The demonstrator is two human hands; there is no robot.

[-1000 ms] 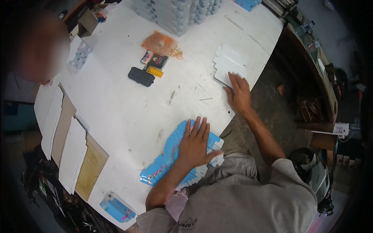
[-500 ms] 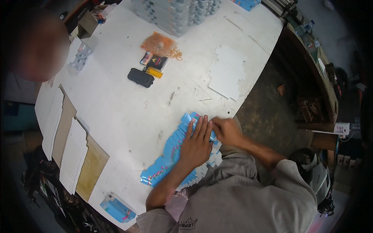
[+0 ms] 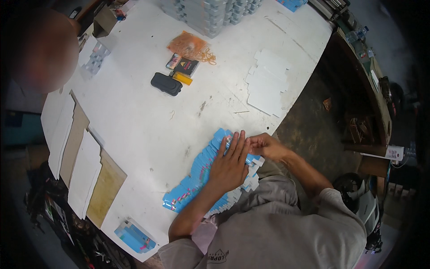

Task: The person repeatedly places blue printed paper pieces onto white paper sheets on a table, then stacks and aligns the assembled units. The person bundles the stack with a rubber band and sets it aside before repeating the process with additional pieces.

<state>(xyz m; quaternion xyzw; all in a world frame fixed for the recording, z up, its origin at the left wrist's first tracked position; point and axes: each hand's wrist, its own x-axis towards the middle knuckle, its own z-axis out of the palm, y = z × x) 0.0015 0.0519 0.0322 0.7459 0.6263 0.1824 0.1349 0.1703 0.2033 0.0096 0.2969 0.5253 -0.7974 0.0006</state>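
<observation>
A long fanned row of blue printed carton blanks (image 3: 197,172) with pale notched edges lies along the near side of the table by my body. My left hand (image 3: 230,166) rests flat on top of it, fingers stretched toward the far end. Just right of those fingertips, my right hand (image 3: 267,147) is closed in a pinch at the edge of the far-end blanks. Its fingertips are partly hidden, so how many blanks they grip cannot be made out.
A black case (image 3: 166,84), a yellow lighter (image 3: 182,78), a small dark pack (image 3: 188,66) and an orange bag (image 3: 186,45) lie mid-table. White blanks (image 3: 268,85) sit right, stacked grey trays (image 3: 201,15) far back, board sheets (image 3: 85,175) left. Another person is at far left.
My right hand has shifted slightly at the edge of the blanks, its fingers drawn in less tightly. My left hand stays flat on the row. The whole view has moved a little.
</observation>
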